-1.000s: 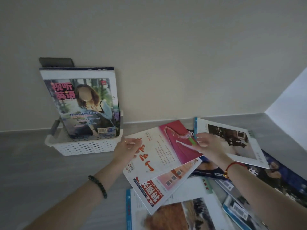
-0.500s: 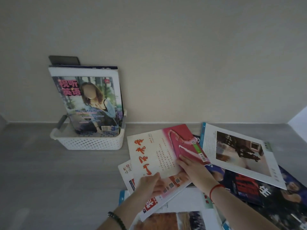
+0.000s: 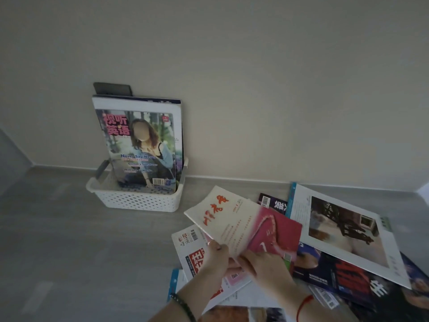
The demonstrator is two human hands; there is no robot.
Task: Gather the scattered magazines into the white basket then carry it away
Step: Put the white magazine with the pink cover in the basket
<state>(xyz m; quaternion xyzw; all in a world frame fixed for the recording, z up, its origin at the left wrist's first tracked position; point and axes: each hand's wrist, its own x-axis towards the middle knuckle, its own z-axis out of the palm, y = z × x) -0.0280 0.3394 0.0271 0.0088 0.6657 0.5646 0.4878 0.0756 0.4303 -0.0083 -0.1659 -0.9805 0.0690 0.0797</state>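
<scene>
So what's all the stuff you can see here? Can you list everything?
white basket: one, white, on the floor against the wall.
standing magazines: at least three, colourful front cover, upright in the basket.
dark flat thing: one, dark grey, behind those magazines; unclear what.
cream and pink magazine: one, held above the pile.
scattered magazines: several, white, blue, black, red, overlapping on the floor at right.
floor: grey.
wall: cream.
bead bracelet: one, dark, left wrist.
red string: one, right wrist.
left hand: holds that magazine's near edge.
right hand: holds it too.
</scene>
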